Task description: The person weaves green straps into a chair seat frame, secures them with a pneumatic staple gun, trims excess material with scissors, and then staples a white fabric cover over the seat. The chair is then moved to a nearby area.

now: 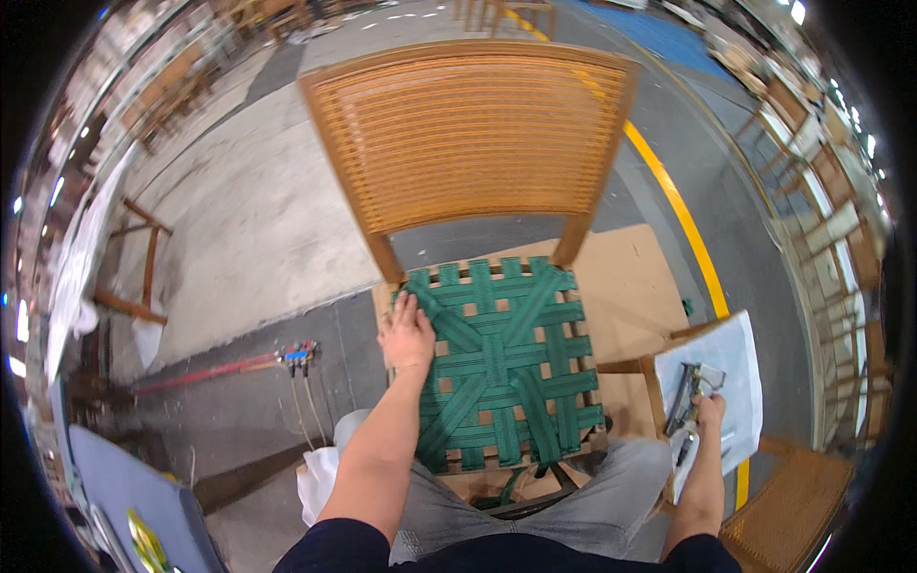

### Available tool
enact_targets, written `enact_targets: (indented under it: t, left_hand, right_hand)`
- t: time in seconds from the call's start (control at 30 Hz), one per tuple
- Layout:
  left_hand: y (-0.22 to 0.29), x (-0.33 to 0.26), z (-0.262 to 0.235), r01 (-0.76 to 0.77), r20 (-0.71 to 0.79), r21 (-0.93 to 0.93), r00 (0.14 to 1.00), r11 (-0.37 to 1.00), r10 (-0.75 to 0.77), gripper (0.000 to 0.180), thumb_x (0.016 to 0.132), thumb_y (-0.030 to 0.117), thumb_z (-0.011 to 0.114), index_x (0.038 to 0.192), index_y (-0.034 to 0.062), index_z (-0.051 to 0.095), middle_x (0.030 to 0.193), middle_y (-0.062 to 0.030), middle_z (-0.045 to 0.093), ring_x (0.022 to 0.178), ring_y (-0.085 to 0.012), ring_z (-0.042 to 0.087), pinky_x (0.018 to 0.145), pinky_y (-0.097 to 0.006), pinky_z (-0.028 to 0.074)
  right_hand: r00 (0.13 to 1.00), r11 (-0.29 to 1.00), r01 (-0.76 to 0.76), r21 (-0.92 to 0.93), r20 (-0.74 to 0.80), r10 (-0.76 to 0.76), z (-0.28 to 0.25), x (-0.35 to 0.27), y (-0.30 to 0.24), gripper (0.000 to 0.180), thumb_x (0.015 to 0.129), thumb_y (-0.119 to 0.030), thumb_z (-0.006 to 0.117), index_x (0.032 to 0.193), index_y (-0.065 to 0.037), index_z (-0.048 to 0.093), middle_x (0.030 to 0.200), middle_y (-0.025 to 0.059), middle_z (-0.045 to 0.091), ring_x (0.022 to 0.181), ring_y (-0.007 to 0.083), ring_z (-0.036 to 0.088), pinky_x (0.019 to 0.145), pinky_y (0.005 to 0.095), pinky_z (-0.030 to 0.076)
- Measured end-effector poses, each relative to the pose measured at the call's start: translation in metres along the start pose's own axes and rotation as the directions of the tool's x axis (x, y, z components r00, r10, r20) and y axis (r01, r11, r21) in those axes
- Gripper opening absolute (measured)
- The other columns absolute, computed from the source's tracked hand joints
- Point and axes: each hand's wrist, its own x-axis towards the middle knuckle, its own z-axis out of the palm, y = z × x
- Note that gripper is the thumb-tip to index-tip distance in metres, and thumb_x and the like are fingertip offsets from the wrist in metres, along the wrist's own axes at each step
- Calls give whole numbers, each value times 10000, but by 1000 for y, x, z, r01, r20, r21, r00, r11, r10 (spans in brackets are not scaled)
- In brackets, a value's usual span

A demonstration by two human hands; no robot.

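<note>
In front of me stands a wooden chair with a slatted-looking tan backrest (pixel 468 134). Its seat carries woven green webbing (pixel 494 358), with extra straps crossing diagonally. My left hand (pixel 406 334) lies flat on the webbing's left side near the back corner, fingers stretched out. Off to the right, my right hand (pixel 709 409) is closed on a silver and black tool that looks like a staple gun (pixel 684 393). The tool is over a white-covered surface (pixel 743 368); fine details of the grip are too small to see.
Cardboard (pixel 635 277) lies under and behind the chair. Red hose with blue fittings (pixel 300 355) runs along the floor at left. A grey padded panel (pixel 143 487) is at lower left, another woven chair part (pixel 793 506) at lower right. A yellow line (pixel 673 196) crosses the floor.
</note>
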Motion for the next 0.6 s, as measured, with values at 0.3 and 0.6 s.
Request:
enact_targets:
  t: [0.3, 0.6]
  left_hand:
    - [-21, -12, 0, 46, 56, 97, 997, 994, -52, 462, 1051, 359, 553, 1487, 243, 649, 1645, 114, 490, 1402, -403, 507, 1121, -535, 448]
    - [-19, -6, -1, 61, 119, 23, 991, 998, -63, 474, 1049, 335, 576, 1511, 234, 609, 1656, 85, 457, 1420, -396, 482, 1104, -547, 447]
  right_hand:
    - [731, 867, 480, 131, 487, -478, 64, -83, -211, 463, 875, -132, 830, 1294, -16, 670, 1059, 40, 700, 762, 110, 600, 640, 304, 505]
    - [118, 861, 480, 168, 960, -253, 299, -271, -403, 401, 917, -300, 858, 1140, 2, 718, 797, 96, 725, 585, 155, 646, 544, 321, 517]
